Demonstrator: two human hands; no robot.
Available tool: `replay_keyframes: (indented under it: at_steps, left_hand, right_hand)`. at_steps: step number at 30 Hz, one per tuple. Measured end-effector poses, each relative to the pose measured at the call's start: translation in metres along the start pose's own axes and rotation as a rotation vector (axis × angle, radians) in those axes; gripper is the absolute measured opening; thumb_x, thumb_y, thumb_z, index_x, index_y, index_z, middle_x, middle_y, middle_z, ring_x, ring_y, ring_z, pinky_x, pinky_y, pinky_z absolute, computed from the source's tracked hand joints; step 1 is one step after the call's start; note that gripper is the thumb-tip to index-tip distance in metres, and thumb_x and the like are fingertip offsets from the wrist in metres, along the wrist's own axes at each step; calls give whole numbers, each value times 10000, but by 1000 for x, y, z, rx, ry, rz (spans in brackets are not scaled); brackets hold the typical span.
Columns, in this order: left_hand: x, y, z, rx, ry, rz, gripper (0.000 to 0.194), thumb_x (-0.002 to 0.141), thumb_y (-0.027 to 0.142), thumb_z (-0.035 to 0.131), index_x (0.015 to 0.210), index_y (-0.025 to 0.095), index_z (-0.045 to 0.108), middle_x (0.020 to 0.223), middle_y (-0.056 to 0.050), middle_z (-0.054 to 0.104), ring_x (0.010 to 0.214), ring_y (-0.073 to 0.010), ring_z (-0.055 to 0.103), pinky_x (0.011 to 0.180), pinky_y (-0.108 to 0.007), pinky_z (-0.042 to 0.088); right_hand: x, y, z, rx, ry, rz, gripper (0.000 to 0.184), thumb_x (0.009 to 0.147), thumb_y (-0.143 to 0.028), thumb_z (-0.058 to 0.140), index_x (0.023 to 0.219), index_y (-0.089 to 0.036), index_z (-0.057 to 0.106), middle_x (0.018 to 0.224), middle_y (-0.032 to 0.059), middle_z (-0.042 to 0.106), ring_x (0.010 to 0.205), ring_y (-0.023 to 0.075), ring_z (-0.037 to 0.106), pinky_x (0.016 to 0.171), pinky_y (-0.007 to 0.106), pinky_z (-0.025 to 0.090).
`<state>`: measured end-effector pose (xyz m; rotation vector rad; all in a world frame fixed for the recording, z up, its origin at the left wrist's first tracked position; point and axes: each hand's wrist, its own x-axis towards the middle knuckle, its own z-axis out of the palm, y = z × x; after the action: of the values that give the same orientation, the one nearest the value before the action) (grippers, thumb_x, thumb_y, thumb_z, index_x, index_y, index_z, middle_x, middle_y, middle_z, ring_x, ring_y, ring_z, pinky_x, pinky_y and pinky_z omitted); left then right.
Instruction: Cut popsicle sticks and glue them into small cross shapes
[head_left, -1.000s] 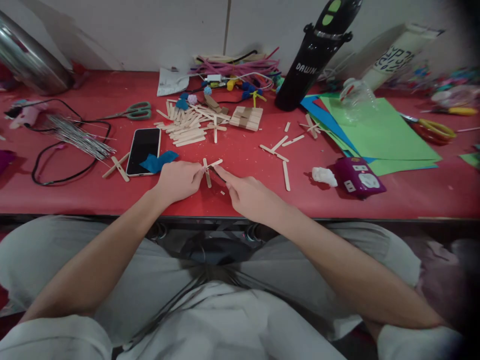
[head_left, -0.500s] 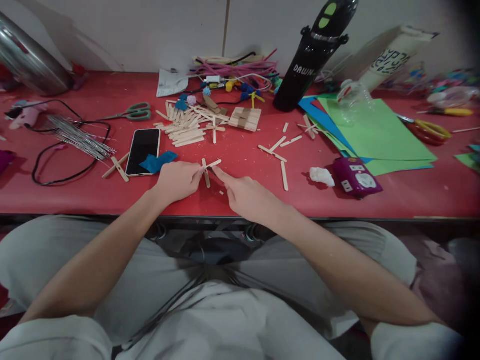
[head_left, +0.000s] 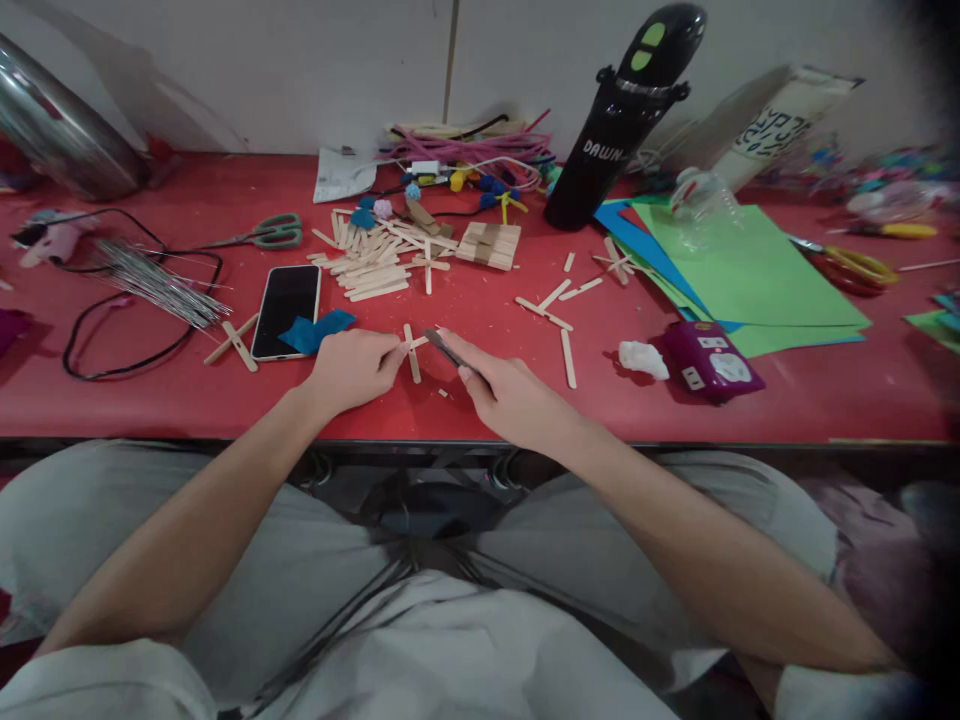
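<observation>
My left hand rests on the red table, fingers pinched on a small cross of wooden craft sticks lying flat near the front edge. My right hand is closed round a thin dark blade, forefinger laid along it, the tip pointing at the cross's right arm. A short offcut of stick lies between the hands. A pile of loose craft sticks and a glued stick panel lie further back.
A phone with blue paper lies left of my hand. Scissors, a wire bundle and a cable sit further left. A black bottle, green paper sheets, a purple socket block and a white wad are on the right.
My right hand has drawn back slightly and the blade now shows under the forefinger. The right arm of the cross looks shorter. My left hand has stayed in place.
</observation>
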<state>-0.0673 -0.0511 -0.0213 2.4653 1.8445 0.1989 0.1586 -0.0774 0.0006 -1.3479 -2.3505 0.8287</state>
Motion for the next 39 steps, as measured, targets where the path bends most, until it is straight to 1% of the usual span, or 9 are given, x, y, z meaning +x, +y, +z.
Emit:
replay_keyframes:
  at_steps: [3,6,9,11,13,18,26,34,39]
  left_hand:
    - [1,-2,-3,-61,-12,5,453,944,456,383,753,201,706,707,-60,702,702,-210,624,536,-302,238]
    - [2,-5,-10,-148,-23,50,459,932,490,422,721,196,706,685,-41,687,661,-172,586,564,-289,279]
    - [3,-5,-17,-228,-48,114,475,920,517,457,676,189,699,616,-15,639,591,-133,521,571,-277,291]
    - [3,-5,-21,-284,-72,160,467,918,508,475,657,183,685,559,6,578,545,-112,462,554,-271,279]
    - [3,-4,-24,-377,-90,194,459,925,486,479,632,173,639,524,26,509,512,-95,405,530,-264,265]
    - [2,1,-26,-669,-11,147,463,946,455,452,589,168,519,505,47,417,482,-74,345,495,-241,273]
    - [8,8,-16,-884,236,-44,480,889,492,540,531,189,435,458,55,343,450,-72,316,459,-250,244]
    - [10,-2,-12,-621,324,-62,477,942,402,449,542,202,284,492,42,262,486,-92,289,485,-287,209]
    - [13,-12,-17,-454,326,-24,474,926,348,474,546,204,231,499,45,200,480,-96,238,509,-312,182]
  right_hand:
    - [4,9,-2,32,82,23,596,970,-263,344,1564,-215,318,629,4,553,500,178,483,586,309,422]
    - [13,16,-4,40,200,60,594,960,-295,379,1535,-154,335,775,65,629,651,216,562,664,344,445]
    - [23,19,-4,106,230,53,363,946,-381,456,1171,-133,595,833,89,632,738,213,569,672,325,424]
    - [28,18,-4,164,197,76,267,927,-431,512,867,-178,570,708,35,568,666,177,525,619,294,384]
    - [30,14,-4,219,169,113,287,914,-434,548,754,-207,475,606,-19,480,585,140,465,571,272,336]
    - [29,5,-2,299,142,135,300,909,-369,574,716,-219,400,542,-61,425,508,100,404,528,252,289]
    - [25,-3,7,443,47,66,277,932,-373,546,732,-213,438,519,-68,450,464,94,426,491,234,324]
    - [20,4,3,345,-15,136,222,984,-329,425,788,-231,390,593,-55,466,475,105,453,505,239,330]
    - [8,-2,-7,213,-83,9,144,983,-297,429,939,-206,530,776,9,606,675,146,555,640,262,387]
